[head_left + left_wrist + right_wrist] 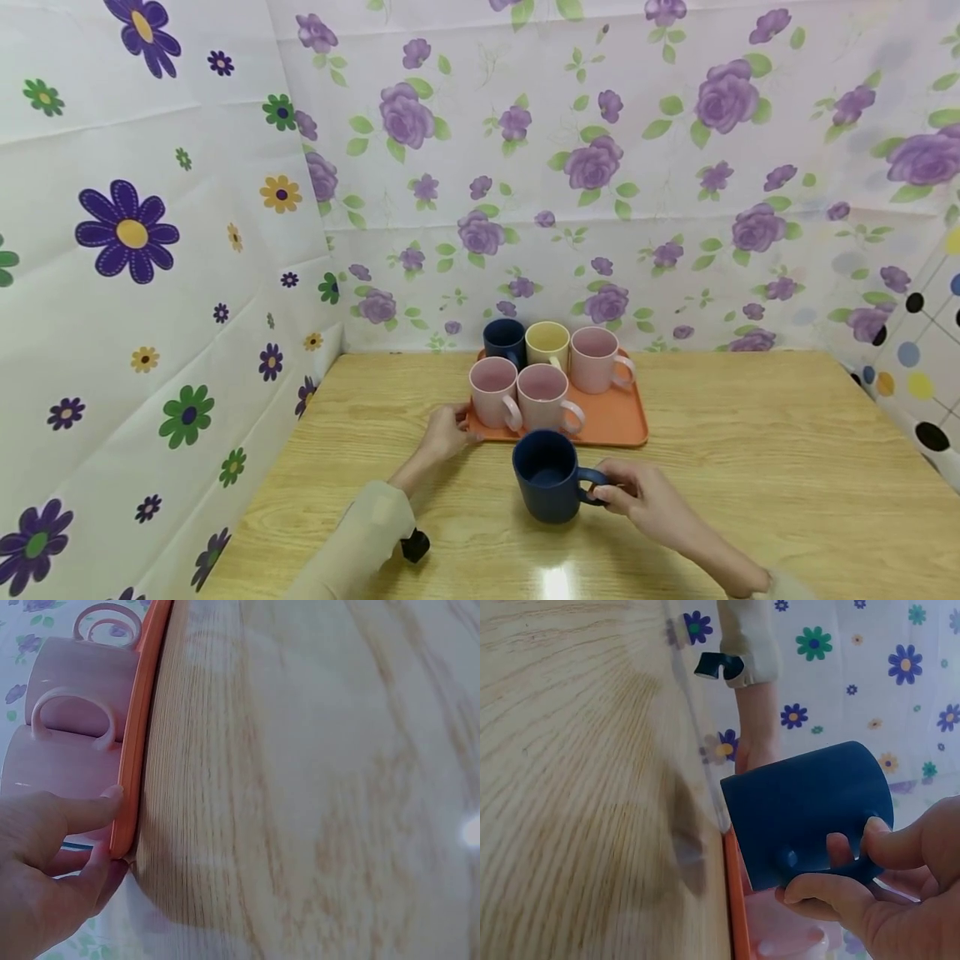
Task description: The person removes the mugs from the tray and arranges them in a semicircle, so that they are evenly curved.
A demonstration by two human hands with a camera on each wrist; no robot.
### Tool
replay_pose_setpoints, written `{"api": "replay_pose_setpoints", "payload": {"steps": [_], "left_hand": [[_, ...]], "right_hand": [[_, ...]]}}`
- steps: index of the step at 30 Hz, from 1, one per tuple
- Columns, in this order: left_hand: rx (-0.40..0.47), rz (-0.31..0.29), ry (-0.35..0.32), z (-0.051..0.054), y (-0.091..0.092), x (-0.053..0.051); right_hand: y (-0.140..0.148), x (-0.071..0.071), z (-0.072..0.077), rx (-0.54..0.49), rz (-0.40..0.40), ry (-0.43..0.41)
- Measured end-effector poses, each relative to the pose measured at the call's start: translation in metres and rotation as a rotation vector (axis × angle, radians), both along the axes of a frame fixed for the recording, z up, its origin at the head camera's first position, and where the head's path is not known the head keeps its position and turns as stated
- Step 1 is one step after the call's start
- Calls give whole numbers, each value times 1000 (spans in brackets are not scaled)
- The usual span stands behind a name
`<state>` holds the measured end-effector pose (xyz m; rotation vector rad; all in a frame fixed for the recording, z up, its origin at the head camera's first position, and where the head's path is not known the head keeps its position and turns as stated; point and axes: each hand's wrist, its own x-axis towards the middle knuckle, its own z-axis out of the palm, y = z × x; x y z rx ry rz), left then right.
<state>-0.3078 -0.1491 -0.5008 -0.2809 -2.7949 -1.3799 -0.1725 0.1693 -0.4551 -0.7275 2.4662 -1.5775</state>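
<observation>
My right hand [651,502] grips a dark blue mug [546,487] by its handle, in front of the tray. In the right wrist view this mug [810,814] is held off the table, with fingers through the handle. At the near left corner of an orange tray [611,417], my left hand [444,435] pinches the rim, thumb on top in the left wrist view. Two pink mugs, one at front left [492,400] and one beside it [542,404], stand on the tray. Behind them are another dark blue mug [502,335], a yellow mug [547,337] and a third pink mug [594,367].
The wooden table [750,467] extends around the tray. A flowered cloth wall [525,183] rises behind it, and another patterned sheet [217,358] stands along the left. A small black device [415,546] sits at my left wrist.
</observation>
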Motion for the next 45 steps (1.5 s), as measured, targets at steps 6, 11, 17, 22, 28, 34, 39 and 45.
{"api": "replay_pose_setpoints", "payload": {"steps": [6,11,17,22,28,34,39,45], "left_hand": [[-4,-6,-11,0,0,-1],[7,-20,-7,-1,-1,-1],[33,-24,-15,-5,-2,-2],[21,-31,7,-5,-3,-3],[0,-23,10,-2,-1,-2],[-22,-24,58,-1,0,0],[-42,-70,104,-2,-1,2],[-28,-127,161,-8,-6,0]], "right_hand": [[-13,1,-6,7,71,9],[-21,3,-8,15,132,-35],[-29,6,-8,-16,208,-33],[-36,9,-8,-49,276,-44],[-45,10,-11,-69,341,-8],[-53,13,-14,-63,377,-58],[-57,16,-15,-64,390,-96],[-65,18,-18,-103,416,-108]]}}
